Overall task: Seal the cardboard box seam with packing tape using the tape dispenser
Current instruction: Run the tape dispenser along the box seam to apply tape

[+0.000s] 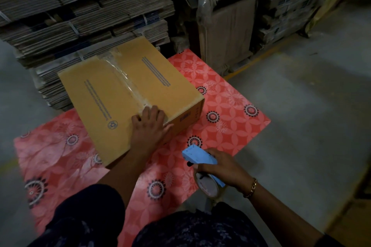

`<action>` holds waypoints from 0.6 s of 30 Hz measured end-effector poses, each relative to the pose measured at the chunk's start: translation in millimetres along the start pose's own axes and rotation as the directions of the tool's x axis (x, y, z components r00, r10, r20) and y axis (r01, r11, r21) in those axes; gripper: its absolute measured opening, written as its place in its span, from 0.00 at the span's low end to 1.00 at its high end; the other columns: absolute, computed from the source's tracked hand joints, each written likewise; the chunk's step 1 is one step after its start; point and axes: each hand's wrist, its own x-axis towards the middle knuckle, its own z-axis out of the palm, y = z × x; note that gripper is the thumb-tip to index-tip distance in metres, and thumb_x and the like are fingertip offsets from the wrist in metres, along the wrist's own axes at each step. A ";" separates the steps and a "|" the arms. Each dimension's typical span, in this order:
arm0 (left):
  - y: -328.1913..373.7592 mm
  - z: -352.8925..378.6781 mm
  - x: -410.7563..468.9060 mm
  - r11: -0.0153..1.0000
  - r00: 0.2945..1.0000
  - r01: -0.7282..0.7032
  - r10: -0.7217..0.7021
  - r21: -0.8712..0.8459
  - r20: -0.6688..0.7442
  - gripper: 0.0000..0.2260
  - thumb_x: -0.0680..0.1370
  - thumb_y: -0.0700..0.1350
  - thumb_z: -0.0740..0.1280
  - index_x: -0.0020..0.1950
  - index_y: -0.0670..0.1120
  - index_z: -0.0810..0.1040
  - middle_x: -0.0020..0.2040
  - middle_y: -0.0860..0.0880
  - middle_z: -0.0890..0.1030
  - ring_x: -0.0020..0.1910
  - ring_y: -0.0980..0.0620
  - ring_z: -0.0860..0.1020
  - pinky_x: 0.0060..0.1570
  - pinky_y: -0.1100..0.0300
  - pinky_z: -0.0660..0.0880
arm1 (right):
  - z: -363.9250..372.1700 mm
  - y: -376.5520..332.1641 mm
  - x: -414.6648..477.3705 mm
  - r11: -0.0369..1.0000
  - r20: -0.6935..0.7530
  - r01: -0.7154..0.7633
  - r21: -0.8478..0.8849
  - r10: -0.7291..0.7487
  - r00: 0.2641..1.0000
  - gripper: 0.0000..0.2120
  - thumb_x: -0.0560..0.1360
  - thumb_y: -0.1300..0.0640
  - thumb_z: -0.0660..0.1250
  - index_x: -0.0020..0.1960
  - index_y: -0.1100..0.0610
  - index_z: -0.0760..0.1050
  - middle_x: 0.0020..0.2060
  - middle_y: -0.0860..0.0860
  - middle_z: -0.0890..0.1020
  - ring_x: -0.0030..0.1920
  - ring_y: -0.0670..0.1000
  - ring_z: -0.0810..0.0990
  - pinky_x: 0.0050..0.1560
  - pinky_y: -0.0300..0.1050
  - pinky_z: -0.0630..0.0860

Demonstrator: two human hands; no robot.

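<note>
A closed brown cardboard box point(112, 94) lies on a pink patterned mat point(224, 106). A strip of clear tape point(125, 78) runs along its centre seam from the far edge to the near edge. My left hand point(150, 126) rests flat on the near end of the seam, fingers spread over the box's near corner. My right hand point(222, 166) holds a light blue tape dispenser point(198, 156) with a tape roll point(208, 186) off the box, low to the right above the mat.
Tall stacks of flattened, strapped cardboard point(80, 12) stand right behind the box. More cartons and plastic-wrapped goods point(226, 26) fill the back right. Grey concrete floor point(311, 96) lies to the right. My dark-clothed knees point(90, 216) sit at the mat's near edge.
</note>
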 end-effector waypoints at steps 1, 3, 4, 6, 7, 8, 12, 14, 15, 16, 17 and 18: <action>-0.5 -0.4 0.0 1.000 1.000 -0.008 0.007 0.010 0.017 0.27 0.81 0.66 0.54 0.63 0.44 0.70 0.66 0.41 0.74 0.64 0.39 0.73 0.48 0.43 0.68 | 0.2 -0.6 0.7 1.000 0.002 0.002 -0.002 -0.002 1.000 0.19 0.65 0.37 0.76 0.53 0.44 0.81 0.49 0.50 0.88 0.49 0.53 0.87 0.56 0.60 0.82; -1.8 -2.1 -0.4 1.000 0.999 -0.018 0.017 0.019 0.037 0.28 0.80 0.66 0.55 0.65 0.43 0.69 0.67 0.41 0.73 0.65 0.38 0.72 0.49 0.43 0.68 | 0.6 -2.9 1.7 1.000 0.006 0.005 -0.009 -0.005 1.000 0.20 0.65 0.36 0.75 0.53 0.43 0.81 0.49 0.50 0.88 0.49 0.52 0.87 0.56 0.59 0.82; -2.2 -3.7 -0.6 1.000 0.999 -0.019 0.018 0.022 0.045 0.28 0.79 0.66 0.56 0.65 0.43 0.69 0.67 0.41 0.73 0.65 0.38 0.72 0.50 0.43 0.68 | 0.7 -4.7 2.2 1.000 0.009 0.007 -0.018 -0.007 1.000 0.20 0.65 0.36 0.75 0.52 0.43 0.81 0.49 0.49 0.88 0.49 0.52 0.87 0.56 0.59 0.82; -1.8 -6.3 -0.6 1.000 0.998 -0.020 0.019 0.022 0.060 0.28 0.78 0.65 0.58 0.65 0.43 0.69 0.67 0.40 0.73 0.66 0.38 0.72 0.50 0.43 0.68 | 0.5 -8.5 3.6 0.999 0.018 0.019 -0.035 -0.018 1.000 0.19 0.66 0.36 0.75 0.51 0.45 0.81 0.48 0.50 0.88 0.47 0.53 0.87 0.54 0.59 0.81; -1.2 -7.8 -0.7 1.000 0.997 -0.018 0.017 0.018 0.069 0.28 0.78 0.65 0.60 0.65 0.43 0.69 0.67 0.40 0.73 0.66 0.38 0.72 0.50 0.43 0.68 | 0.0 -10.5 4.0 0.999 0.021 0.024 -0.039 -0.023 1.000 0.19 0.66 0.36 0.75 0.51 0.46 0.81 0.47 0.50 0.88 0.47 0.53 0.87 0.53 0.59 0.81; -1.2 -9.3 -0.8 1.000 0.997 -0.014 0.014 0.008 0.080 0.28 0.77 0.64 0.61 0.66 0.43 0.69 0.68 0.41 0.73 0.67 0.38 0.71 0.50 0.43 0.68 | -0.7 -12.5 3.9 0.999 0.020 0.028 -0.038 -0.028 0.999 0.19 0.66 0.37 0.76 0.51 0.47 0.81 0.47 0.51 0.88 0.46 0.54 0.87 0.53 0.59 0.81; -1.3 -11.5 -0.7 1.000 0.988 -0.016 0.018 -0.018 0.154 0.32 0.70 0.61 0.70 0.67 0.44 0.68 0.69 0.41 0.72 0.68 0.38 0.70 0.52 0.43 0.68 | -4.6 -15.8 2.1 0.999 0.021 0.034 -0.010 -0.033 0.999 0.21 0.66 0.37 0.77 0.53 0.47 0.81 0.46 0.51 0.89 0.46 0.54 0.88 0.54 0.61 0.82; -5.4 -11.1 -1.7 0.997 0.988 -0.011 0.022 -0.070 0.154 0.35 0.66 0.61 0.74 0.67 0.44 0.70 0.69 0.41 0.73 0.68 0.38 0.71 0.52 0.44 0.68 | -8.2 -16.7 -0.3 0.999 0.029 0.034 -0.001 -0.034 0.999 0.20 0.66 0.38 0.78 0.52 0.46 0.80 0.45 0.51 0.90 0.46 0.54 0.89 0.55 0.61 0.83; -9.1 -9.9 -2.5 0.995 0.990 -0.014 0.027 -0.098 0.137 0.36 0.66 0.63 0.74 0.67 0.45 0.71 0.70 0.41 0.74 0.68 0.39 0.72 0.52 0.44 0.68 | -9.9 -17.1 -1.5 0.999 0.026 0.034 0.002 -0.034 0.999 0.20 0.66 0.38 0.78 0.53 0.46 0.80 0.45 0.51 0.90 0.46 0.54 0.89 0.55 0.62 0.82; -13.6 -8.0 -4.5 0.992 0.994 -0.021 0.034 -0.124 0.104 0.36 0.69 0.65 0.72 0.69 0.45 0.72 0.71 0.42 0.75 0.69 0.40 0.73 0.53 0.45 0.67 | -11.3 -17.4 -2.9 0.999 0.018 0.034 0.003 -0.034 0.999 0.20 0.66 0.37 0.77 0.53 0.45 0.80 0.45 0.51 0.90 0.46 0.54 0.89 0.55 0.63 0.82; -17.2 -6.4 -6.7 0.989 0.997 -0.029 0.040 -0.146 0.068 0.34 0.72 0.67 0.68 0.70 0.46 0.73 0.72 0.43 0.75 0.70 0.41 0.73 0.53 0.46 0.67 | -12.4 -17.7 -3.7 0.999 0.014 0.035 0.003 -0.035 0.999 0.21 0.66 0.37 0.77 0.54 0.45 0.80 0.45 0.51 0.90 0.46 0.54 0.89 0.55 0.63 0.82; -20.6 -5.0 -8.9 0.987 0.998 -0.036 0.043 -0.158 0.044 0.32 0.76 0.67 0.63 0.71 0.47 0.73 0.73 0.43 0.75 0.70 0.42 0.73 0.53 0.46 0.68 | -13.0 -17.6 -3.7 0.999 0.017 0.038 0.009 -0.039 0.999 0.21 0.66 0.37 0.77 0.54 0.46 0.80 0.45 0.51 0.90 0.46 0.55 0.89 0.55 0.64 0.82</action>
